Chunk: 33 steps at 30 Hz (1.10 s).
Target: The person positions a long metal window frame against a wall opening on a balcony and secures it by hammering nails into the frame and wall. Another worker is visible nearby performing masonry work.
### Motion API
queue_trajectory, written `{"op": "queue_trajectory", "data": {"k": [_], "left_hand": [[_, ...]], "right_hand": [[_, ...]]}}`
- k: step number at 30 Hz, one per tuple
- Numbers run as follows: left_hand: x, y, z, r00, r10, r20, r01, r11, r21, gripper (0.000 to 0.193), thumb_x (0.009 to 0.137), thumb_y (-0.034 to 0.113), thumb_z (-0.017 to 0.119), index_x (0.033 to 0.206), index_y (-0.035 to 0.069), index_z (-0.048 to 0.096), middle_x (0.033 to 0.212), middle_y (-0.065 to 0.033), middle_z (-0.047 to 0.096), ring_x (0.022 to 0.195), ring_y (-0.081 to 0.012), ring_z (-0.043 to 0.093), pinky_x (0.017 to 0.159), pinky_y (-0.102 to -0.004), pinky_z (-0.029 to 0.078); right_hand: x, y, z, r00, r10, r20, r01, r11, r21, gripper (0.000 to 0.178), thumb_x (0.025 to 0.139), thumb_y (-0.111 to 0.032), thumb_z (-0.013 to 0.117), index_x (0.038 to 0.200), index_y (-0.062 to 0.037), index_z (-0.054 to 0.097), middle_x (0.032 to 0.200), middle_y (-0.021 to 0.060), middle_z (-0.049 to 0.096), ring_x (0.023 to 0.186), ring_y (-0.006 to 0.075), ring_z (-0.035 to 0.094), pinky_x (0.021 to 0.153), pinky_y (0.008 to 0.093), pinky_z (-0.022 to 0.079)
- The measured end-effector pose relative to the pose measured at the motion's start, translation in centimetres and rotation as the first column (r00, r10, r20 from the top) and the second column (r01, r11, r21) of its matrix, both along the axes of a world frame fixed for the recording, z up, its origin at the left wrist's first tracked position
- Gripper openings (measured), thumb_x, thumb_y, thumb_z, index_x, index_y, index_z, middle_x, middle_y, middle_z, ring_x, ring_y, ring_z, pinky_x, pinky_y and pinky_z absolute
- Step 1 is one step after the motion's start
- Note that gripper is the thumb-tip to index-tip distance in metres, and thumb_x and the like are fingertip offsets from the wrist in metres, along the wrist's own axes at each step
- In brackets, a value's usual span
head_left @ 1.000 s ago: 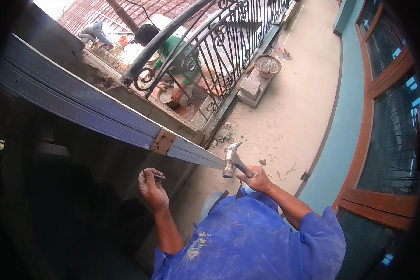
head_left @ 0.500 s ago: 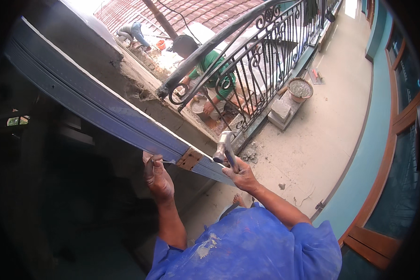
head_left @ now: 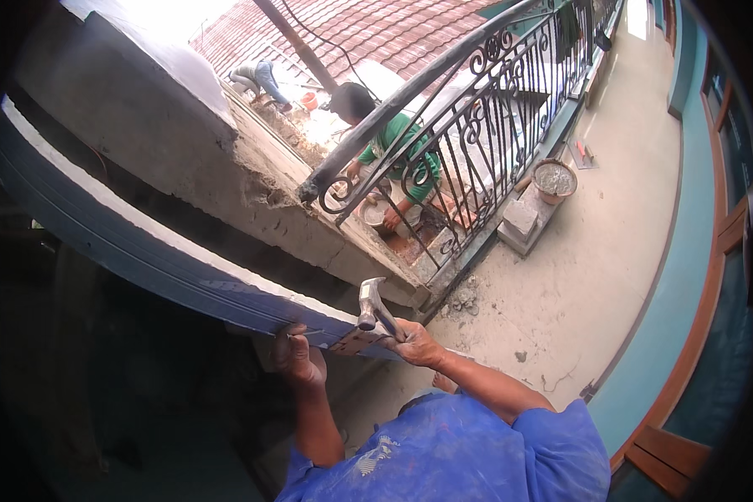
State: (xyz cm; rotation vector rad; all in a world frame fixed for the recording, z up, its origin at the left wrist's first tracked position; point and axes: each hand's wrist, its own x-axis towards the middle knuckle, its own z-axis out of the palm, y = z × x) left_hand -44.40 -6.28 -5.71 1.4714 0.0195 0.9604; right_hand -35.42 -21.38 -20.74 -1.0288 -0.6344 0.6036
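My right hand (head_left: 418,345) grips a claw hammer (head_left: 368,305) by its handle, the metal head up above a long blue-grey door frame (head_left: 200,299). A rusty metal plate (head_left: 355,341) is set in the frame's side, just below the hammer head. My left hand (head_left: 301,361) is closed at the frame to the left of this plate. Between its fingertips is a thin nail (head_left: 314,333), small and partly hidden, pointing toward the plate.
Beyond the frame lies a rough concrete ledge (head_left: 159,159). A black iron railing (head_left: 468,125) borders the walkway. A bucket of mortar (head_left: 554,179), light blocks (head_left: 520,219) and a trowel (head_left: 584,156) stand on it. Past the railing, a person in green (head_left: 406,146) handles a basin.
The hammer and both hands have shifted with the frame; the hammer head now sits farther left, over the plate. My view has tilted, showing more of the frame's top edge and the ledge.
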Motion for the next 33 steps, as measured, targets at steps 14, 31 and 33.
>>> {"op": "queue_trajectory", "data": {"k": [14, 31, 33], "left_hand": [[-2.3, -0.5, -0.4, 0.995, -0.093, 0.036, 0.092, 0.995, 0.04, 0.033, 0.097, 0.032, 0.066, 0.114, 0.004, 0.064, 0.123, -0.0102, 0.061, 0.12, -0.0249, 0.054, 0.108, -0.0456, 0.038], [2.8, -4.3, 1.5, 0.843, -0.538, 0.006, 0.532, 0.836, 0.136, 0.047, 0.098, 0.038, 0.061, 0.13, 0.004, 0.064, 0.127, -0.0118, 0.052, 0.109, -0.0247, 0.057, 0.084, -0.0378, 0.044], [3.2, -4.6, 1.3, 0.837, -0.547, 0.011, 0.541, 0.831, 0.129, 0.046, 0.098, 0.037, 0.061, 0.13, 0.004, 0.064, 0.126, -0.0118, 0.052, 0.11, -0.0248, 0.058, 0.084, -0.0376, 0.044]], "right_hand": [[-2.1, -13.0, -2.9, 0.95, -0.136, 0.28, 0.273, 0.797, -0.538, 0.018, 0.089, -0.009, 0.072, 0.106, -0.0056, 0.067, 0.07, 0.0068, 0.061, 0.062, 0.0194, 0.061, 0.06, 0.0328, 0.05], [-5.1, -16.4, -6.4, 0.99, -0.128, -0.062, 0.054, 0.742, -0.668, 0.036, 0.093, -0.038, 0.068, 0.097, -0.0028, 0.068, 0.078, 0.0155, 0.066, 0.073, 0.0253, 0.063, 0.07, 0.0394, 0.048], [-4.7, -18.2, -4.7, 0.979, -0.2, 0.042, 0.174, 0.707, -0.686, 0.034, 0.093, -0.036, 0.068, 0.098, -0.0022, 0.067, 0.075, 0.0128, 0.064, 0.072, 0.0221, 0.063, 0.069, 0.0374, 0.048]]}}
